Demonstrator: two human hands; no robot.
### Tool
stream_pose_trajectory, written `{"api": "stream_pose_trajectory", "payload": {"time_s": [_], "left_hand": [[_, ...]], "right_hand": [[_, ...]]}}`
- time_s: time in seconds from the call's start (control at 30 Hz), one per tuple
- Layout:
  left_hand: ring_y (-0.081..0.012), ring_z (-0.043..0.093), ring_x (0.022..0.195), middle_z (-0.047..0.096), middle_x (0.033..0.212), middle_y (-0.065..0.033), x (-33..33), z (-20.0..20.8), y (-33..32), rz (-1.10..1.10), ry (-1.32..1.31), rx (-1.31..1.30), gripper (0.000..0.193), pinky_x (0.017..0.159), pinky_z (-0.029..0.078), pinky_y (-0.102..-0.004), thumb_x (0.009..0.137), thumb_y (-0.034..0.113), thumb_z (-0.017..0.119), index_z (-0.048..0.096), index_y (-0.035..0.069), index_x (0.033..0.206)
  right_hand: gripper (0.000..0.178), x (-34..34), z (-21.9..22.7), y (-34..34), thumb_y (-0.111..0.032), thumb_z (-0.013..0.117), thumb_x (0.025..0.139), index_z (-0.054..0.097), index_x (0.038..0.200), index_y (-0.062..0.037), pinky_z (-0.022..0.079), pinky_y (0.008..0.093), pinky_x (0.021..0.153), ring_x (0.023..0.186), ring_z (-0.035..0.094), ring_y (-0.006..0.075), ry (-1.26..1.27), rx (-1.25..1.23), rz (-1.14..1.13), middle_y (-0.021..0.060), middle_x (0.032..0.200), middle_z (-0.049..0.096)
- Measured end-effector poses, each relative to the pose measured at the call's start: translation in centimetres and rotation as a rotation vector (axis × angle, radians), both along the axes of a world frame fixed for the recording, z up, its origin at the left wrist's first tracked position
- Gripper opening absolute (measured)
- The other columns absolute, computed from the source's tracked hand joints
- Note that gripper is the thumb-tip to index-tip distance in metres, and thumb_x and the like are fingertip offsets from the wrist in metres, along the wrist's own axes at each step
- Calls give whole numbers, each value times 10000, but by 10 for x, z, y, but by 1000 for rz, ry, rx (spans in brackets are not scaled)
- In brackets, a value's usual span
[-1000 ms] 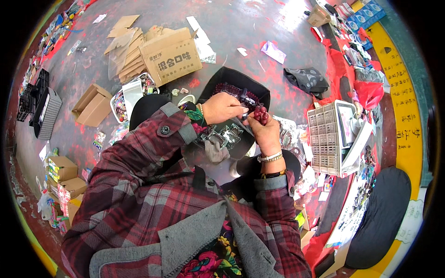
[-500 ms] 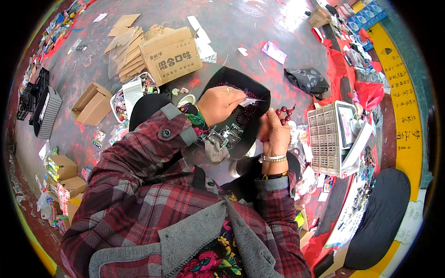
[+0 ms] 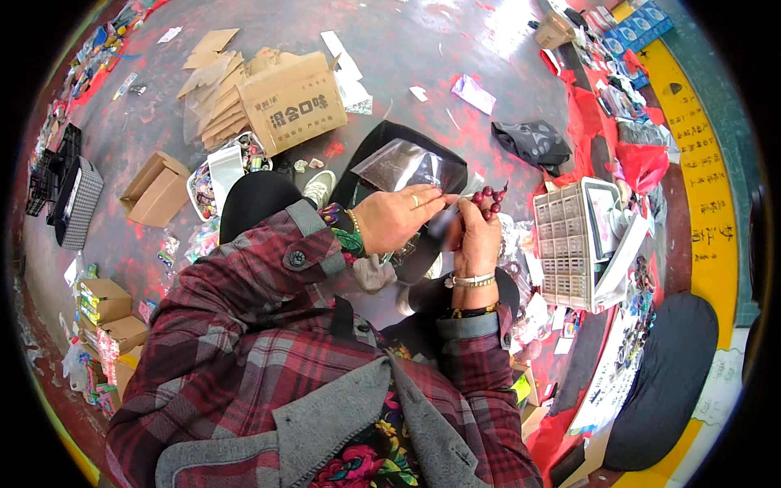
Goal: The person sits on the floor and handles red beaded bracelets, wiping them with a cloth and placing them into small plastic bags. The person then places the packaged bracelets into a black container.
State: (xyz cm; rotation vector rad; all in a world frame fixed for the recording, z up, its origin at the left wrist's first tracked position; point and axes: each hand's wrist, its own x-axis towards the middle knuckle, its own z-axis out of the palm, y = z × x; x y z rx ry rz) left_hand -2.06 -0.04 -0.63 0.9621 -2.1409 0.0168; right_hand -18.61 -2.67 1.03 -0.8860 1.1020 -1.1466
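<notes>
My left hand (image 3: pixel 399 218) is closed, its fingertips pinching the edge of a clear plastic bag (image 3: pixel 399 165). The bag spreads out over a black fabric bin (image 3: pixel 392 130) and hides most of the bin's inside. Close beside it, my right hand (image 3: pixel 477 240) grips a bracelet of dark red beads (image 3: pixel 490 201), which stands up past the thumb and fingers. The fingertips of both hands nearly meet at the bag's right end; whether the right ones also touch the bag, I cannot tell. A grey glove (image 3: pixel 373 275) lies below my left wrist.
A large cardboard box (image 3: pixel 294 106) stands beyond my left hand, by flattened cardboard (image 3: pixel 221 93). To the right are a pale plastic crate (image 3: pixel 561 244) and a dark folded bag (image 3: pixel 533 142). An open carton (image 3: pixel 156 189) and a white tub of trinkets (image 3: pixel 202 189) sit left.
The clear bag, earlier seen narrow at my left fingertips, now lies broad over the bin. My left hand has come down and right, close to my right hand, which keeps the bracelet.
</notes>
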Motion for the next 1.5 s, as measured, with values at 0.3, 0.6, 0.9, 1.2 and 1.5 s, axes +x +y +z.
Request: {"api": "stream_pose_trajectory", "payload": {"time_s": [0.3, 0.6, 0.9, 1.2, 1.5], "left_hand": [[-296, 474, 1120, 497, 1183, -180, 9, -5, -12, -56, 365, 420, 547, 950, 375, -358, 700, 167, 684, 479, 12, 1183], [-207, 489, 1080, 548, 1076, -120, 21, -21, -29, -296, 450, 904, 321, 940, 361, -321, 668, 143, 716, 579, 13, 928], [-131, 555, 886, 582, 948, -43, 21, -13, -29, -312, 431, 1025, 168, 792, 446, -269, 718, 101, 673, 588, 19, 838], [-88, 565, 790, 619, 830, -33, 15, -26, -27, -304, 667, 1082, 147, 729, 455, -240, 780, 99, 620, 613, -7, 883], [-170, 593, 783, 616, 807, -99, 11, -31, -24, -106, 538, 847, 138, 705, 472, -285, 734, 85, 584, 630, -17, 816]], "right_hand": [[101, -32, -5, 0, -48, 552, 760, 617, 835, -30, 402, 200, 538, 591, 469, 29, 605, -258, 410, -28, 649, 570], [150, -27, -1, 5, -21, 581, 716, 616, 861, -40, 425, 219, 562, 580, 481, 61, 776, -383, 487, 6, 641, 558], [145, -23, 5, 9, -10, 597, 709, 606, 852, -38, 418, 230, 561, 581, 468, 80, 786, -459, 456, 32, 635, 531], [99, -20, -2, 6, -31, 604, 711, 598, 810, -39, 427, 271, 546, 563, 517, 174, 868, -516, 290, 98, 645, 538], [126, -3, -2, 13, 6, 605, 696, 601, 819, -20, 389, 227, 530, 560, 448, 90, 902, -701, 339, 45, 605, 489]]}}
